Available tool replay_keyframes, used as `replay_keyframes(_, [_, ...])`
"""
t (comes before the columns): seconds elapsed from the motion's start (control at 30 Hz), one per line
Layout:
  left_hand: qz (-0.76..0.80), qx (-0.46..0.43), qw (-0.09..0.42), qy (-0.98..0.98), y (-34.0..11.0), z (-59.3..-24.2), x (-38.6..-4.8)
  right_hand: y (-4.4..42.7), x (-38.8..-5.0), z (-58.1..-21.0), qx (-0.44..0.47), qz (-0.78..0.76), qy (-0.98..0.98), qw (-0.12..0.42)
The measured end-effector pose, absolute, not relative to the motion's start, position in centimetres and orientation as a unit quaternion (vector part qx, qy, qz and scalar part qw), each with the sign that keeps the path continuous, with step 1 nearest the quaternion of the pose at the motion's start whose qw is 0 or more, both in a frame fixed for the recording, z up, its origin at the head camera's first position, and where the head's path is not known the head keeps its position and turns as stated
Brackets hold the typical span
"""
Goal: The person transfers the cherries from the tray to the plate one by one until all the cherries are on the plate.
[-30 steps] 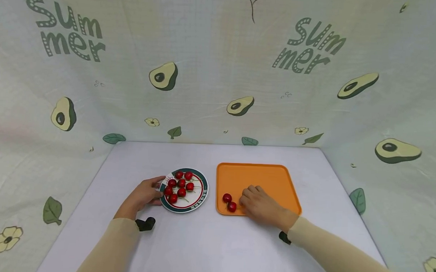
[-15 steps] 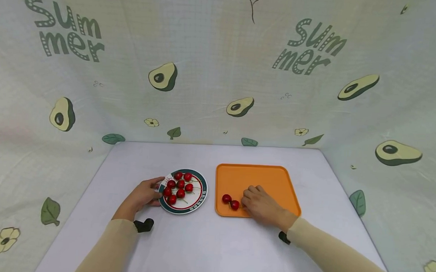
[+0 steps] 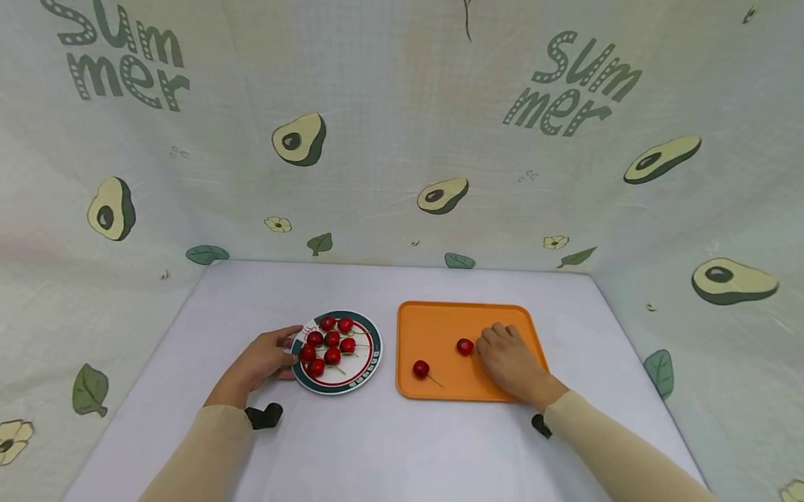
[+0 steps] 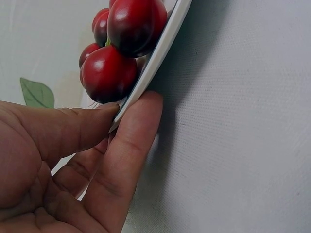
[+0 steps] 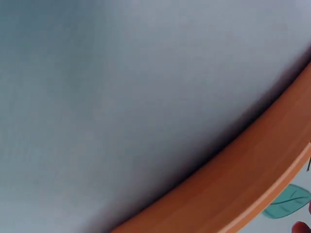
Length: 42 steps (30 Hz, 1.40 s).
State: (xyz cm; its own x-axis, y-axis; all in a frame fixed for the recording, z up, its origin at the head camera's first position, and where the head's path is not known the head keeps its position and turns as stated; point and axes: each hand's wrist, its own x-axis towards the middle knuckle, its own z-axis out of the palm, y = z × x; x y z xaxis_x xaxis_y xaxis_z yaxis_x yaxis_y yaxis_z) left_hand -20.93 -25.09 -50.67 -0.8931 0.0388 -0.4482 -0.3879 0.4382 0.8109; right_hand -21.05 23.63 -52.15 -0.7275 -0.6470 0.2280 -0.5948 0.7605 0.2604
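Note:
My left hand (image 3: 265,358) pinches the left rim of a round plate (image 3: 367,375), white with a dark green border. In the left wrist view, the thumb (image 4: 73,128) lies on the rim and fingers are beneath it. Several red cherries (image 3: 332,356) lie on the plate. Over the orange tray (image 3: 439,319), my right hand (image 3: 511,360) has its fingers curled. One cherry (image 3: 465,347) sits just left of those fingertips, seemingly held by its stem, though the stem is hidden. Another cherry (image 3: 421,369), its stem showing, lies on the tray's left part.
A white table (image 3: 381,457) carries the plate on the left and the tray on the right, with a gap between them. Behind it hangs a cloth (image 3: 381,80) printed with avocados. The tray's outer wall (image 5: 233,179) fills part of the right wrist view.
The right hand has moved right and toward the back of the tray, and one cherry has come with it, away from the other cherry. The left hand keeps its hold on the plate.

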Motion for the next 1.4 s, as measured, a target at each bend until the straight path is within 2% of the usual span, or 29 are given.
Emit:
replay_keyframes(0.13, [0.524,-0.109,0.205,0.819,-25.3,-50.8,-21.0,24.1,-21.8,-52.1,0.323,-0.099,-0.925,0.171])
replay_keyframes(0.5, [0.530,-0.105,0.201,0.817,-25.4,-51.4,-20.9,23.1,-23.3,-50.9,0.315,-0.132,-0.927,0.154])
replay_keyframes(1.1, [0.527,-0.111,0.196,0.819,-25.2,-51.3,-21.5,14.1,-25.3,-47.0,0.384,-0.108,-0.903,0.158])
replay_keyframes(1.4, [0.533,-0.108,0.195,0.816,-25.4,-51.2,-21.2,8.8,-24.5,-47.7,0.438,-0.127,-0.873,0.174])
